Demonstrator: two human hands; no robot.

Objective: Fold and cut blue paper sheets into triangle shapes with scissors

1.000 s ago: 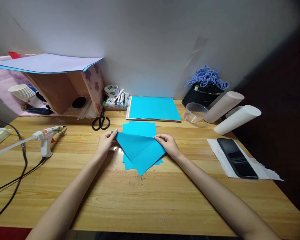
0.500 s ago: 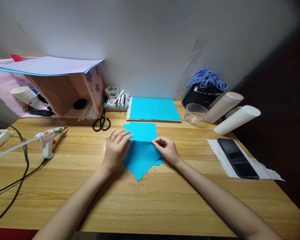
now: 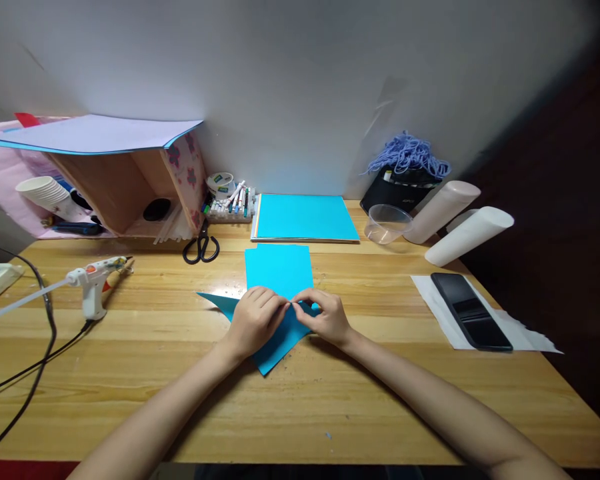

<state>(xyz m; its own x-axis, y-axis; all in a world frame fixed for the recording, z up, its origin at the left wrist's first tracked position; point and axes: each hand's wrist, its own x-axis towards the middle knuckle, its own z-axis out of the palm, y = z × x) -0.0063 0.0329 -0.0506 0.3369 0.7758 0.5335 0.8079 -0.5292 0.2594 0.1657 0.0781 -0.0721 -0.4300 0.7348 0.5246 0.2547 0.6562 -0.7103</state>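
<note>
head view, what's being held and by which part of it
A bright blue, pointed paper sheet, pinched at its upper edge where the left hand and right hand meet.

Blue paper [image 3: 281, 341], black phone [image 3: 472, 312], pink box side [image 3: 186, 175] (flowered)

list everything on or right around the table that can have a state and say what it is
Held blue sheet: folded, pinched by left hand and right hand
Blue sheets beneath: flat, overlapping
Paper stack: flat, blue on top
Scissors: lying down, blades open or shut unclear
Glue gun: glue stick in its rear, on or off unclear
Phone: lying flat, screen dark
Clear cup: upright
Paper cups: nested, tilted
</note>
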